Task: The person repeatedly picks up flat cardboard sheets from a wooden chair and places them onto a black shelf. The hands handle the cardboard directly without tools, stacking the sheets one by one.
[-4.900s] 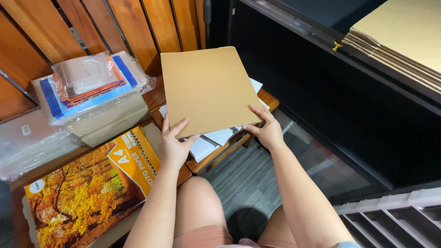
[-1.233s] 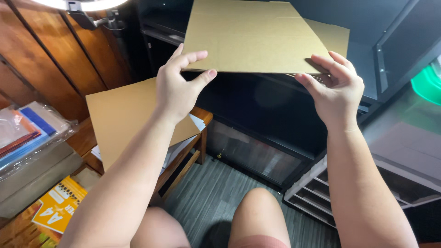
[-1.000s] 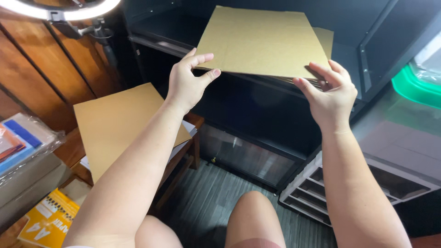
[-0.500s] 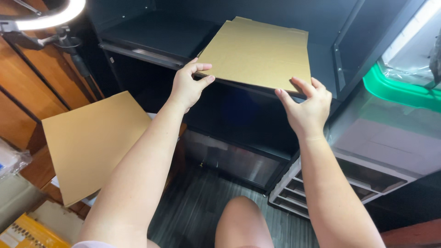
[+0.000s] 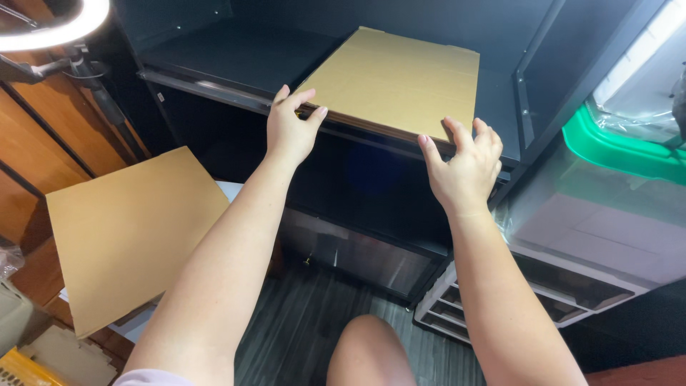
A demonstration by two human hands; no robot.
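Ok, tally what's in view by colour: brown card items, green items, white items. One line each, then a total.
Brown: 2, the stack of brown card sheets on the black shelf, with left hand and right hand at its front edge, and the loose brown card sheet lower left.
Green: 1, the green-rimmed clear bin.
White: 1, the ring light.
Total: 4

yellow package corner (image 5: 18, 366) at bottom left.
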